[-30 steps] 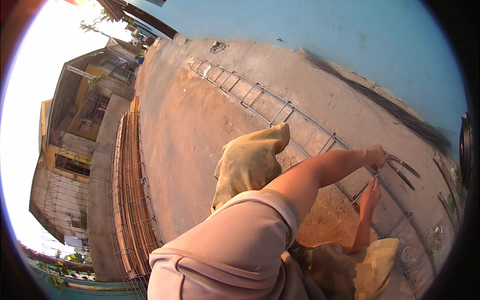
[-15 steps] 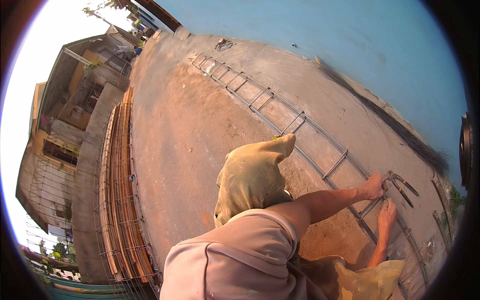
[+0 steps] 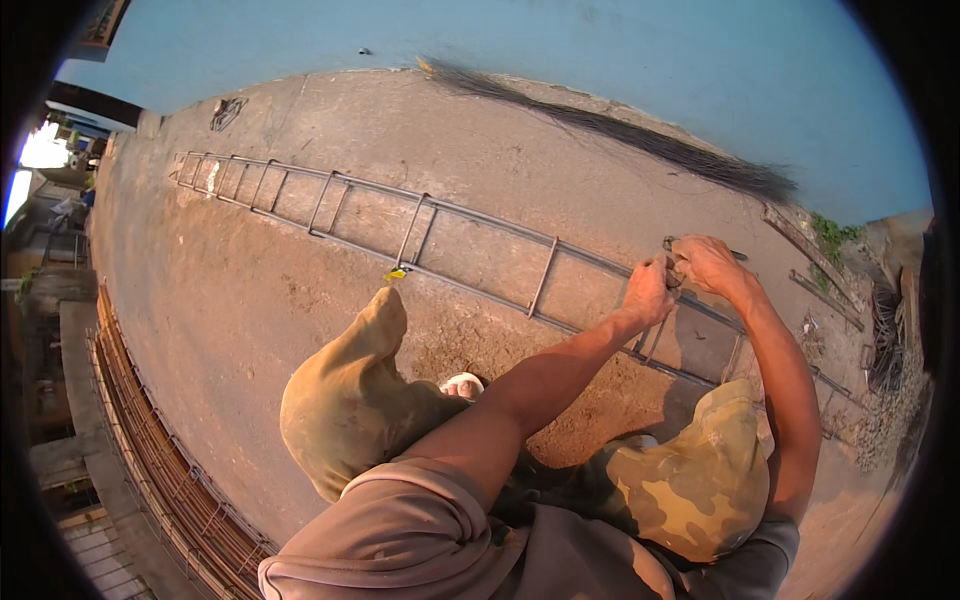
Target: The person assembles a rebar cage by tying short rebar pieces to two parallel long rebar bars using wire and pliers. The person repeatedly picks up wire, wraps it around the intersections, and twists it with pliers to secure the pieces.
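Note:
A long ladder-like rebar frame (image 3: pixel 455 209), with paired rods and cross ties, lies on the ground in front of me. At its far long side, right of centre, my left hand (image 3: pixel 648 291) is closed, fingers pinched close to a cross tie. Beside it, almost touching, my right hand (image 3: pixel 708 266) is closed with its fingers curled over the same joint. What either hand pinches is hidden. A dark handle end of the pincers (image 3: pixel 739 256) shows behind my right hand; whether that hand grips them I cannot tell.
A bundle of thin dark wire (image 3: pixel 620 122) lies along the blue wall (image 3: pixel 600 50). Long rusty bars (image 3: pixel 165 455) are stacked at the left. Wooden strips (image 3: pixel 815 250) and coiled wire (image 3: pixel 885 340) lie at the right. My bent knees are close to the frame's near side.
My view has swung right, so the frame now runs more crosswise. My right hand has come over the joint from the far side, covering most of the pincers that lay in plain sight.

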Motion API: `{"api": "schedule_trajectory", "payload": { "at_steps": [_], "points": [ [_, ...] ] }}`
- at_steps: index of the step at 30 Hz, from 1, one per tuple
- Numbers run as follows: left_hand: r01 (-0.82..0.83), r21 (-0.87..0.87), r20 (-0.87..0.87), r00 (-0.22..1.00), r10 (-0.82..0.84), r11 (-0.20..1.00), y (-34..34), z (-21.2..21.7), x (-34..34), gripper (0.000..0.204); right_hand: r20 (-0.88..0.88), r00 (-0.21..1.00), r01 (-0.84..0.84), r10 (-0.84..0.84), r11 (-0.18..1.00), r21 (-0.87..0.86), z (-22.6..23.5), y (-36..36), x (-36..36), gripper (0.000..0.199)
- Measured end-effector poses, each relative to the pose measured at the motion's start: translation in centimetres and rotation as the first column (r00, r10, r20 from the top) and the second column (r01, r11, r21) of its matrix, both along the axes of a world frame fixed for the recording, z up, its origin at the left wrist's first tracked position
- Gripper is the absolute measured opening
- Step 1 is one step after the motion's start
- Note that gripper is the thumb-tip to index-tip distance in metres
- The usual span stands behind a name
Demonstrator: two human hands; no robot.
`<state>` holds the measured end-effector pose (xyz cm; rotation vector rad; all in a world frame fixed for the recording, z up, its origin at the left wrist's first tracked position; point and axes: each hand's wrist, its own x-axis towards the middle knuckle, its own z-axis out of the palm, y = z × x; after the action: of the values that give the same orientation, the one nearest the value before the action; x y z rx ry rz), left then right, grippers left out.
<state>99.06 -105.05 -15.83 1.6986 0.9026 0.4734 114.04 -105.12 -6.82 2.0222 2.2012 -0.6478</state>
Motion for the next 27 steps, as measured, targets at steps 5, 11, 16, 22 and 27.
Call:
{"api": "schedule_trajectory", "payload": {
  "at_steps": [5, 11, 16, 22, 27],
  "points": [
    [0.003, -0.029, 0.011, 1.000, -0.003, 1.000, -1.1, 1.3, 1.5, 0.033, -0.141, 0.960, 0.217, -0.244, 0.959, -0.184, -2.1, -4.9, 5.8, 0.027],
    [0.019, 0.097, 0.012, 1.000, -0.020, 0.995, -0.7, 0.1, -0.1, 0.031, -0.240, 0.688, 0.574, -0.684, 0.716, -0.397, -0.3, -5.0, 6.0, 0.030],
    [0.091, 0.159, 0.002, 0.996, -0.092, 0.983, -0.7, 0.5, -0.2, 0.037, 0.209, 0.884, 0.421, -0.419, 0.906, 0.034, -8.0, -5.6, 7.4, 0.061],
    [0.063, 0.416, -0.072, 0.997, -0.037, 0.907, -1.9, 0.2, 1.1, 0.028, 0.253, 0.883, 0.426, -0.395, 0.901, -0.083, -9.0, -5.5, 9.2, 0.056],
    [0.010, 0.389, -0.008, 1.000, -0.007, 0.921, -1.6, -0.3, 1.8, 0.024, 0.148, 0.863, 0.476, -0.484, 0.875, 0.083, -9.4, -7.0, 9.4, 0.044]
  ]
}}
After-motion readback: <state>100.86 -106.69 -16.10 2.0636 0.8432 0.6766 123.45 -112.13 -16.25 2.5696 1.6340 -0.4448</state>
